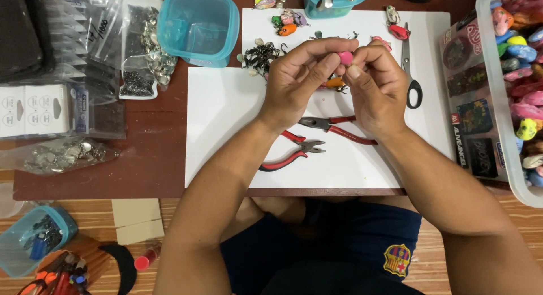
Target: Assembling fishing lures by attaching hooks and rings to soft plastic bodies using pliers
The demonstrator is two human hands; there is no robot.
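Your forearms fill the lower part of the head view, rising from your dark shorts to meet over a white sheet (pixel 226 119) laid on the brown surface (pixel 153 153). Both hands are closed in a pinch: your left hand (pixel 294 83) and your right hand (pixel 378 85) press their fingertips together on a small pink piece (pixel 345 58), held up above the sheet. It looks light and hard, probably smooth and easy to let slip, so a hold on its rounded sides with thumb and forefinger suits it best. An orange piece with dark hooks (pixel 336 83) shows just beneath your hands, mostly covered by them. Two red-handled pliers (pixel 331 125) lie on the sheet under your wrists, and scissors (pixel 411 69) lie to the right. A teal tub (pixel 198 26) stands at the upper left, beside clear bags of metal parts (pixel 141 52). A clear bin of coloured pieces (pixel 512 74) is cut off at the right edge. What sits between your fingers behind the pink piece is hidden.
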